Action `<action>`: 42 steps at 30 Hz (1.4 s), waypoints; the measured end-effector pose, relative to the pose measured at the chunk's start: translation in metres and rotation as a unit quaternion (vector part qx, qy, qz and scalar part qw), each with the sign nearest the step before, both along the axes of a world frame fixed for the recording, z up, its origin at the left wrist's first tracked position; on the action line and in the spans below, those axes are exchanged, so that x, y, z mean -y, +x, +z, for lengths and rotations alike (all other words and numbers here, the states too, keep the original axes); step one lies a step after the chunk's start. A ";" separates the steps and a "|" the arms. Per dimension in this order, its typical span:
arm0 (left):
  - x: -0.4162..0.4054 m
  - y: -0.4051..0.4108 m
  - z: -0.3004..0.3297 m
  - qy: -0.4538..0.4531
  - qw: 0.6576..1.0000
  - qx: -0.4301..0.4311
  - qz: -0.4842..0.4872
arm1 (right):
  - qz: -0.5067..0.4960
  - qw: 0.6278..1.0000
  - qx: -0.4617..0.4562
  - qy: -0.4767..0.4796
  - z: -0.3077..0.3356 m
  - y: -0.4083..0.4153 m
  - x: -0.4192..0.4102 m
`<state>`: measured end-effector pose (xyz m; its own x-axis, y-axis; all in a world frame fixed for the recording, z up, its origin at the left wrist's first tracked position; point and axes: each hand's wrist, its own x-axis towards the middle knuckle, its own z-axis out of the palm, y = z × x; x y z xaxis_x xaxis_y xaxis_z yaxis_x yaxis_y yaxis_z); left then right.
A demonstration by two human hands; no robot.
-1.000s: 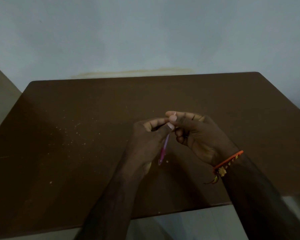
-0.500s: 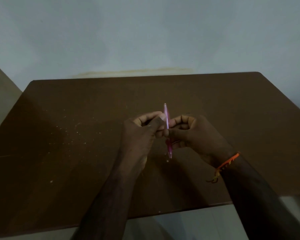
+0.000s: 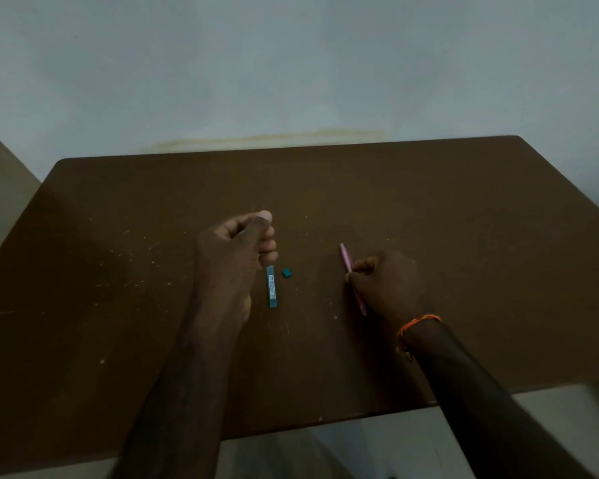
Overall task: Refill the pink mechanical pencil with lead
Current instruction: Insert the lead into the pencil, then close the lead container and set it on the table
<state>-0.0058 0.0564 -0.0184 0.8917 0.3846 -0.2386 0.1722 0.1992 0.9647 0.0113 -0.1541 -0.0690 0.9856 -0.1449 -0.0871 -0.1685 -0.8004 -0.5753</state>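
The pink mechanical pencil is gripped in my right hand, right of the table's centre, its one end pointing away from me and the other showing below the fist. My left hand hovers left of centre with fingers curled and the thumb tip pressed on the forefinger; nothing shows inside it. A slim teal lead case lies on the brown table, its far end right below my left little finger. A small teal cap rests just right of the case.
The tabletop is scratched and speckled with pale flecks. A pale wall rises behind its far edge. The near edge runs under my forearms, with light floor below. An orange thread band circles my right wrist.
My hands were together at the centre on the pencil; they have parted. The right hand carried the pencil to the right. The teal case and cap have come into view between them.
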 end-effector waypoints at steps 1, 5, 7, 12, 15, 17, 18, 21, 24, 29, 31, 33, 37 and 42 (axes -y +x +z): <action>-0.002 0.000 0.000 0.005 1.000 -0.002 0.001 | 0.002 1.000 -0.002 -0.011 0.001 -0.001 0.000; -0.009 0.002 -0.004 0.022 0.999 -0.026 0.013 | 0.010 1.000 -0.006 -0.018 0.003 -0.003 0.001; -0.013 0.004 -0.009 0.049 0.998 -0.038 0.013 | 0.015 0.999 -0.015 -0.032 0.003 -0.003 0.003; -0.019 0.004 -0.032 0.191 0.977 -0.097 -0.016 | -0.006 0.997 0.069 -0.032 0.016 -0.002 0.001; -0.012 0.002 -0.045 0.307 0.934 -0.162 -0.087 | 0.041 0.991 0.126 -0.029 0.024 -0.006 -0.020; -0.005 0.003 -0.048 0.354 0.907 -0.200 -0.108 | 0.077 0.990 0.107 -0.037 0.023 -0.006 -0.037; -0.002 0.003 -0.048 0.372 0.898 -0.209 -0.106 | 0.098 0.991 0.084 -0.045 0.020 -0.003 -0.045; 0.000 0.003 -0.048 0.416 0.880 -0.207 -0.096 | 0.166 0.983 0.004 -0.080 0.018 0.010 -0.067; -0.004 0.005 -0.050 0.432 0.873 -0.198 -0.106 | 0.219 0.965 -0.003 -0.143 0.018 0.017 -0.082; -0.009 0.003 -0.057 0.398 0.894 -0.174 -0.110 | 0.221 0.957 0.025 -0.187 0.014 0.021 -0.089; -0.012 0.003 -0.058 0.379 0.905 -0.159 -0.112 | 0.222 0.960 0.031 -0.170 0.012 0.020 -0.089; -0.014 0.003 -0.057 0.354 0.919 -0.135 -0.110 | 0.219 0.965 0.029 -0.143 0.012 0.018 -0.086; -0.014 -0.001 -0.041 0.192 0.973 -0.041 -0.125 | 0.168 0.986 0.016 -0.008 0.021 0.013 -0.066; -0.006 -0.007 -0.008 0.083 0.971 0.064 -0.213 | 0.044 0.928 0.077 0.363 0.060 -0.004 -0.038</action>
<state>-0.0123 0.0626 -0.0262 0.9967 -0.0030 -0.0809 0.0808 -0.0242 0.9964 0.0069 -0.1164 -0.0094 0.9997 -0.0209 0.0118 0.0074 -0.1996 -0.9798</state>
